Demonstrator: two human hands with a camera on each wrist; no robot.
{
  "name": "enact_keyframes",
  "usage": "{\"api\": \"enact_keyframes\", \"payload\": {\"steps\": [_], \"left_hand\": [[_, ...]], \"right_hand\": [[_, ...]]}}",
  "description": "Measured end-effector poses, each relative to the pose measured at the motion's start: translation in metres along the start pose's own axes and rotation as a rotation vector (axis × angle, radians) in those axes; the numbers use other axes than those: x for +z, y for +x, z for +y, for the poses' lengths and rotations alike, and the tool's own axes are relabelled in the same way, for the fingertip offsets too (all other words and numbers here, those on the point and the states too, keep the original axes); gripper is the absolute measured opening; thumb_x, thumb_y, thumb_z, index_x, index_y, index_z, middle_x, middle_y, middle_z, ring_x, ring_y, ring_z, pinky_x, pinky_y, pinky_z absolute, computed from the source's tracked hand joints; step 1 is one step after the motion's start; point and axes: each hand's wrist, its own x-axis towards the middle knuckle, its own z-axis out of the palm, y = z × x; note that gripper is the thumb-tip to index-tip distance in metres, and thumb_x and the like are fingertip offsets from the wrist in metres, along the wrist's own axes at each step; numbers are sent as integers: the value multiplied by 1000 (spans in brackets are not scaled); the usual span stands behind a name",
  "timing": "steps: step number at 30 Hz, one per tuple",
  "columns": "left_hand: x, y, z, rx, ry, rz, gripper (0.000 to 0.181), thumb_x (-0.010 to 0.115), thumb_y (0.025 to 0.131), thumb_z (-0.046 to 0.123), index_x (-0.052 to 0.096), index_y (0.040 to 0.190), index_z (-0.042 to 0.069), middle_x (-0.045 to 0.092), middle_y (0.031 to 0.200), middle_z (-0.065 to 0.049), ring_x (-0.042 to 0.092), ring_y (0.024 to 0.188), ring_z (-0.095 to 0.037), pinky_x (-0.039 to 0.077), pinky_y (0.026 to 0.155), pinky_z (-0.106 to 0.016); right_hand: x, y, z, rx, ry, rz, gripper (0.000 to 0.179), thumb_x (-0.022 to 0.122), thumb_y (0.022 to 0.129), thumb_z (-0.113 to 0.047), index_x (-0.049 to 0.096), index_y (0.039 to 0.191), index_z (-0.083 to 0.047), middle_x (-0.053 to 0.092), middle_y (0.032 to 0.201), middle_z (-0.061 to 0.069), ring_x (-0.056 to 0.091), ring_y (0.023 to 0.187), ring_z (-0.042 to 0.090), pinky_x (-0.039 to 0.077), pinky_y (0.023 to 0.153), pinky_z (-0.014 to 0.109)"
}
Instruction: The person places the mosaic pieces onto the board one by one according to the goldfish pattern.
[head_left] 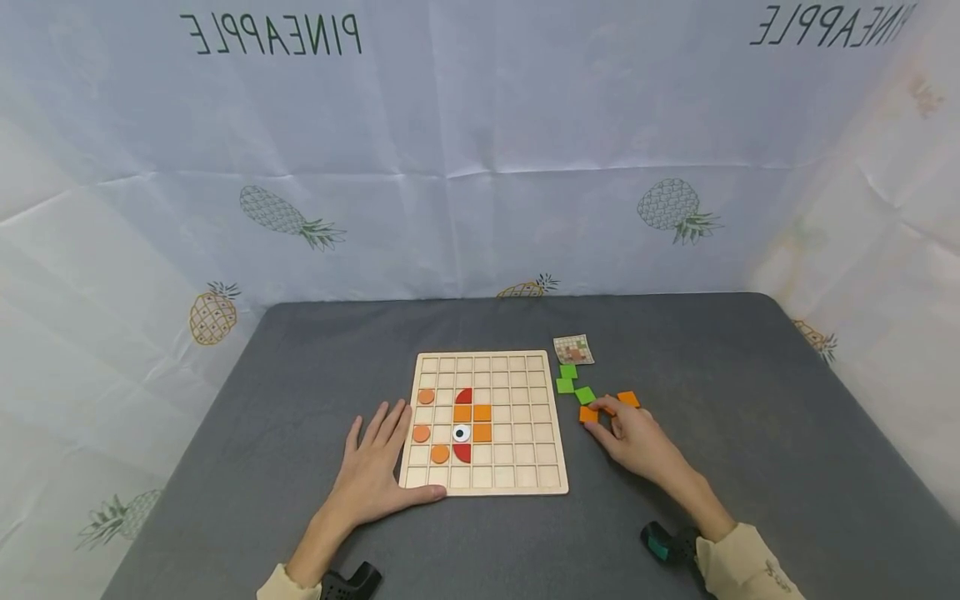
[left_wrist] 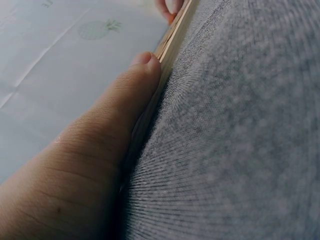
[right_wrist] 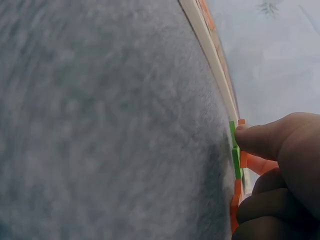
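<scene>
A wooden grid board (head_left: 525, 458) lies on the table. My left hand (head_left: 373, 479) spreads along its left side, fingertips at that edge and the thumb (left_wrist: 145, 65) on the near-left corner. On the board sit three orange discs (head_left: 439, 454), three orange square tiles (head_left: 482, 432), two red quarter-round tiles (head_left: 462, 453) and a white eye piece (head_left: 461, 433). Right of the board, my right hand (head_left: 636, 439) pinches an orange square tile (head_left: 588, 415) between thumb and index finger. Another orange tile (head_left: 628, 399) shows just beyond this hand, which partly hides the pieces there.
Three green square tiles (head_left: 565, 386) lie by the board's right edge. Behind them is a small picture card (head_left: 573, 349). The grey table (head_left: 345, 350) ends at a pineapple-print cloth (head_left: 450, 233) hanging at the back and sides.
</scene>
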Motion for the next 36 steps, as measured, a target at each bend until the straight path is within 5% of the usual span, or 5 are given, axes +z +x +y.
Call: {"api": "enact_keyframes", "payload": {"steps": [36], "left_hand": [[0,-1,1,-11,-13,-5,130,67,66,88,27,163,12,31,168,-13,24,157,-38,10,123,-68]], "right_hand": [[22,9,-77,-128,141,-153,28,74,94,-22,70,118,-8,28,51,-12,22,41,0,20,42,17]]}}
